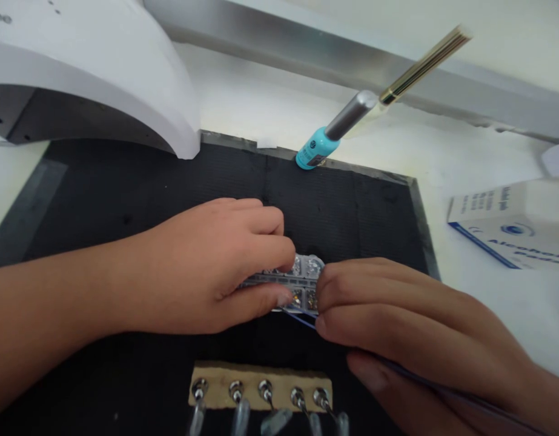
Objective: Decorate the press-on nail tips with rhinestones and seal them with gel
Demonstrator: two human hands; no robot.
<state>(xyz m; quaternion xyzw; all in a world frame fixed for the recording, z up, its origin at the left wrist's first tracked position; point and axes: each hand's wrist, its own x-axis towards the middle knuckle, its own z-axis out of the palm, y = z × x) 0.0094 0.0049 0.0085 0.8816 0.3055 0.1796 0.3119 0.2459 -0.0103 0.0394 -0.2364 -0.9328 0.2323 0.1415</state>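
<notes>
A clear compartment box (312,266) lies on the black mat, with small sparkling stones in its cells. My left hand (224,266) is closed around its left part, fingers on the far side and thumb on the near side. Purple tweezers (303,319) are gripped in my right hand (397,315), their tips by my left thumb at the box's near edge. The right fingers touch or cover the box's right end; I cannot tell which. Nearer to me, a tan strip (251,384) bears several metal stands with clear nail tips (241,418).
A white lamp housing (138,79) arches over the mat's far left. At the back stand a turquoise bottle (313,151) with a grey cap and a bundle of thin sticks (424,63). An alcohol pads box (510,227) sits right of the black mat (170,175).
</notes>
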